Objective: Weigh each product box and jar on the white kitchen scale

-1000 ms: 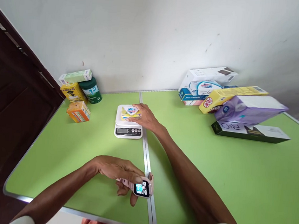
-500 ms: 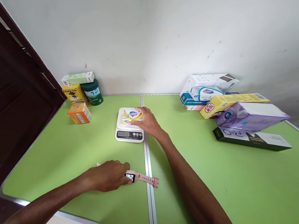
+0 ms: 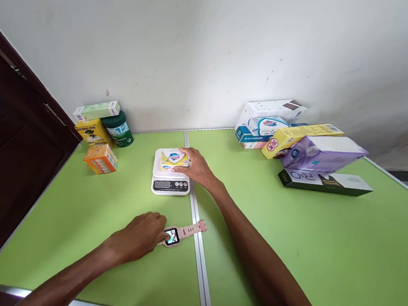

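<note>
Near the front edge of the table (image 3: 269, 260), the left hand (image 3: 141, 236) hides one end of the pink watch (image 3: 173, 236). Toward the back edge, the right hand (image 3: 197, 167) covers part of the soap box (image 3: 169, 158). We cannot read the tiny lettering on the scale (image 3: 156, 170).

The left forearm (image 3: 73, 272) slants inward from the lower left, its wrist (image 3: 111, 251) nearly straight. The left hand (image 3: 141, 236) faces palm down, knuckles raised, fingers (image 3: 157, 219) bent and directed rightward, with most of their tips hidden. The right forearm (image 3: 252, 249) is bare too and extends farther forward, running diagonally from the lower right toward the middle. The right hand (image 3: 198, 169) points left in a gripping pose, thumb (image 3: 180, 169) on the near side, index finger (image 3: 187, 151) on the far side, the others partly hidden. The two arms stay apart, uncrossed
</note>
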### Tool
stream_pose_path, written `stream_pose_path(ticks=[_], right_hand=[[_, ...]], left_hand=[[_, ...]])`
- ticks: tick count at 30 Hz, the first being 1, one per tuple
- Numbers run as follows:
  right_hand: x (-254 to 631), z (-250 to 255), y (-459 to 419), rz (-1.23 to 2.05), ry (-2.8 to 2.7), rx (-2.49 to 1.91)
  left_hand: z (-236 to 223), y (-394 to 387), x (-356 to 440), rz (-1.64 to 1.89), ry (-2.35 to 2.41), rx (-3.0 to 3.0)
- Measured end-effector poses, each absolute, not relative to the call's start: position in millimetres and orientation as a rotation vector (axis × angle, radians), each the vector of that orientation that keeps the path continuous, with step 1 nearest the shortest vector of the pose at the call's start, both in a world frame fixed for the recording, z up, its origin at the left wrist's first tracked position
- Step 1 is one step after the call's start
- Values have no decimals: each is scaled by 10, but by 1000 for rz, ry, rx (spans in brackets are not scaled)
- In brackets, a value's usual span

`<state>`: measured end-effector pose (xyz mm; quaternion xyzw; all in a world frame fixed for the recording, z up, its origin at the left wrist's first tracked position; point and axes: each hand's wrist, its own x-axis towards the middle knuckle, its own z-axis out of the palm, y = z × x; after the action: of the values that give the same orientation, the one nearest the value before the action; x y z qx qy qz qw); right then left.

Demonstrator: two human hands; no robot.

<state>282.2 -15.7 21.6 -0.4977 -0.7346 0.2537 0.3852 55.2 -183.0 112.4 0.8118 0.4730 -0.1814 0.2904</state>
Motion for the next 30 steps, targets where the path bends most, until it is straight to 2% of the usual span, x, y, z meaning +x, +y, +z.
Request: stream_pose_path(ticks=[4,10,12,19,25,30], right_hand=[[2829,209,-188,655,-1841,-1271],[2883,282,-251,678,-1829,-1338],[2905,318,-261,667,-1838,-1370],[2903,441,-237,607,-1931,-1356],[2890,527,-249,588,-1995,-1322],[3369,533,-511,572,-1892,-1288]], left_hand=[[1103,-1757,503,-409,1287,2266],[1035,-1030,446,367,1506,2446],[956,-656,420,479,1520,2480],[743,109,346,301,1362,2443],[827,144,404,302,1385,2515],[949,16,871,328,1233,2598]])
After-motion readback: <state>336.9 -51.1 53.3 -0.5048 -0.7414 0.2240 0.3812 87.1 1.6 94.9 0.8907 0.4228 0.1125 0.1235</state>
